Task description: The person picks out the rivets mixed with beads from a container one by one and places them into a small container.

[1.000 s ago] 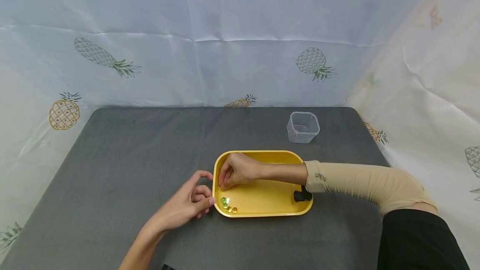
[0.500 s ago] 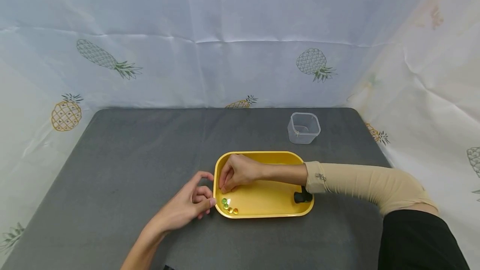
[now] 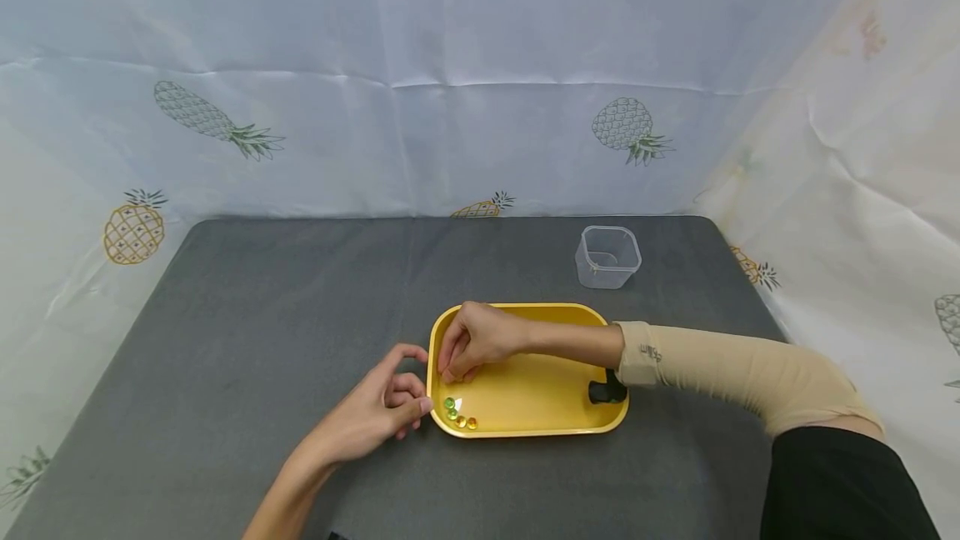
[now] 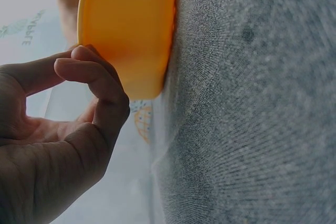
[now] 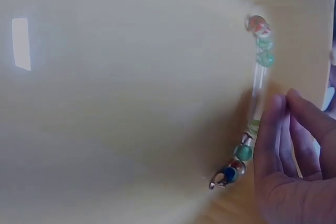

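What lies between the right hand's (image 3: 483, 336) fingers we cannot tell: their tips meet inside the yellow tray (image 3: 540, 394), by its left end, and the hand screens that corner from above. Green and amber beads (image 3: 461, 421) sit at the tray's near left corner; from the right wrist we make out teal, red and blue ones too, in two blurred clusters joined by a pale streak we cannot identify. The left hand (image 3: 367, 415) touches the left rim from outside, fingers bent, thumb apart from forefinger; we cannot tell whether they grip. A dark object (image 3: 606, 390) under the right wrist is partly hidden. The grey worktop (image 3: 300, 315) spreads wide to the left, with a narrower strip behind the tray, where a clear container (image 3: 596, 275) stands near the back edge.
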The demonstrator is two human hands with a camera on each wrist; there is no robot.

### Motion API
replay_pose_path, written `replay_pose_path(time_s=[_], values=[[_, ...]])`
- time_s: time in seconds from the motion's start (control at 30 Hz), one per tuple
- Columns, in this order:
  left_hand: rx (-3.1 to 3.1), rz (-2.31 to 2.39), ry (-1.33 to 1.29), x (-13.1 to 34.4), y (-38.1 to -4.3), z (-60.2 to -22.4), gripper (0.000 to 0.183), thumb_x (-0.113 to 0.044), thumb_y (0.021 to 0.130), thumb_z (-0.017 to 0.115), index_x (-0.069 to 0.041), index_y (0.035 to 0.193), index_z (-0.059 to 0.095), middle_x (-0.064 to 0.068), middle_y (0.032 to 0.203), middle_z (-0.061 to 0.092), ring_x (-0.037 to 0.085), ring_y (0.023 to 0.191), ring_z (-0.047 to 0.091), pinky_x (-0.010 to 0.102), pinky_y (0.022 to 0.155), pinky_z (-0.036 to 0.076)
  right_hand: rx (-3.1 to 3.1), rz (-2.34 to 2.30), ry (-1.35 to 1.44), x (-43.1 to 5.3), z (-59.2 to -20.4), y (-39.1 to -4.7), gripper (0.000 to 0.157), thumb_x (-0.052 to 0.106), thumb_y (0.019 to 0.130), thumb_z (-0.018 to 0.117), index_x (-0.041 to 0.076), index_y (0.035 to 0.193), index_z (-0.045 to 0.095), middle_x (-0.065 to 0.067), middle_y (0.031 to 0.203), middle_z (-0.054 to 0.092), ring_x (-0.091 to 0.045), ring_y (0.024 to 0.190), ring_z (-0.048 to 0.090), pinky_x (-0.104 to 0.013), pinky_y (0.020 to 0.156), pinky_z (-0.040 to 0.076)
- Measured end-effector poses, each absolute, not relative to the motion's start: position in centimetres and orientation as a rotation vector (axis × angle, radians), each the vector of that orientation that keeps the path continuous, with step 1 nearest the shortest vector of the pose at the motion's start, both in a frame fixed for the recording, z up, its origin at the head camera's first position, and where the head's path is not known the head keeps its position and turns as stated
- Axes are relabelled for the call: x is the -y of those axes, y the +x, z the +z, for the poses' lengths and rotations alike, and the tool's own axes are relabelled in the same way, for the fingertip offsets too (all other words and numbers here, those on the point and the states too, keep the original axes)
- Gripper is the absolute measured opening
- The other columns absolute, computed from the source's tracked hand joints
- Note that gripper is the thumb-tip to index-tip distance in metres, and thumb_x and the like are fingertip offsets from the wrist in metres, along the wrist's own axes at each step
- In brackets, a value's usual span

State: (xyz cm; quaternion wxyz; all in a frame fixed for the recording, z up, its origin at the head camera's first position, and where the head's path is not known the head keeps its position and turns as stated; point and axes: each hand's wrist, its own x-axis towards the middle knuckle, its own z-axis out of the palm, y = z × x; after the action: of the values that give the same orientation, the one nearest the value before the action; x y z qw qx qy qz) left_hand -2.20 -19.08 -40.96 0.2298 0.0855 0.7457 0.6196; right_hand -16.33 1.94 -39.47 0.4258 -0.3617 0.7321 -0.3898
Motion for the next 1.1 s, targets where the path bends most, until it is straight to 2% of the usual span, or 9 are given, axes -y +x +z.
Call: replay_pose_path(time_s=[0.37,0.53,0.77,0.83,0.93,1.03,1.1], values=[[-2.039,1.703,0.227,19.2,-2.2,-40.9,0.052,-0.01,0.107,0.065,-0.004,0.147,0.033,0.012,0.096,0.063,0.009,0.067,0.057,0.028,0.061,0.05,-1.854,-1.001,-0.963,-2.2,-38.3,-17.0,0.006,0.002,0.092,0.084,0.0,0.097,0.082,-0.01,0.084,0.082,-0.007,0.069,0.073,-0.031,0.072,0.065],[-2.042,1.704,0.233,19.1,-2.2,-40.9,0.052,-0.01,0.107,0.065,-0.003,0.146,0.033,0.012,0.096,0.064,0.009,0.067,0.057,0.026,0.062,0.05,-1.868,-1.001,-0.989,-2.4,-37.5,-17.2,0.007,0.004,0.092,0.084,0.002,0.098,0.083,-0.008,0.086,0.083,-0.006,0.073,0.074,-0.028,0.073,0.065],[-2.046,1.702,0.224,19.1,-2.2,-40.9,0.053,-0.011,0.106,0.066,-0.003,0.146,0.032,0.012,0.095,0.064,0.01,0.067,0.057,0.026,0.061,0.05,-1.881,-1.019,-1.011,-2.8,-36.2,-17.7,0.006,0.005,0.092,0.083,0.004,0.098,0.083,-0.007,0.087,0.083,-0.008,0.075,0.076,-0.032,0.076,0.066],[-2.045,1.703,0.219,19.2,-2.2,-41.0,0.053,-0.011,0.106,0.066,-0.002,0.146,0.032,0.012,0.095,0.064,0.01,0.067,0.057,0.026,0.061,0.05,-1.889,-1.034,-1.022,-2.9,-35.6,-17.8,0.007,0.005,0.093,0.083,0.005,0.099,0.083,-0.008,0.089,0.083,-0.013,0.077,0.078,-0.035,0.078,0.067],[-2.043,1.707,0.217,19.2,-2.3,-41.0,0.054,-0.011,0.106,0.067,-0.002,0.147,0.032,0.012,0.095,0.064,0.011,0.068,0.058,0.025,0.061,0.05,-1.912,-1.059,-1.023,-3.2,-34.8,-18.0,0.008,0.007,0.093,0.083,0.006,0.101,0.084,-0.013,0.091,0.083,-0.026,0.083,0.081,-0.039,0.079,0.067],[-2.037,1.709,0.215,19.2,-2.3,-41.0,0.055,-0.011,0.106,0.067,-0.002,0.148,0.032,0.012,0.096,0.064,0.011,0.068,0.058,0.025,0.061,0.05,-1.932,-1.079,-0.996,-3.6,-34.1,-18.2,0.009,0.009,0.094,0.083,0.007,0.102,0.084,-0.017,0.095,0.083,-0.04,0.091,0.08,-0.041,0.082,0.067],[-2.032,1.708,0.212,19.2,-2.3,-40.9,0.055,-0.012,0.106,0.067,-0.002,0.148,0.032,0.012,0.096,0.064,0.011,0.068,0.057,0.025,0.061,0.05,-1.94,-1.096,-0.973,-3.8,-33.7,-18.4,0.01,0.009,0.094,0.084,0.008,0.103,0.084,-0.02,0.098,0.083,-0.045,0.095,0.079,-0.041,0.084,0.067]])
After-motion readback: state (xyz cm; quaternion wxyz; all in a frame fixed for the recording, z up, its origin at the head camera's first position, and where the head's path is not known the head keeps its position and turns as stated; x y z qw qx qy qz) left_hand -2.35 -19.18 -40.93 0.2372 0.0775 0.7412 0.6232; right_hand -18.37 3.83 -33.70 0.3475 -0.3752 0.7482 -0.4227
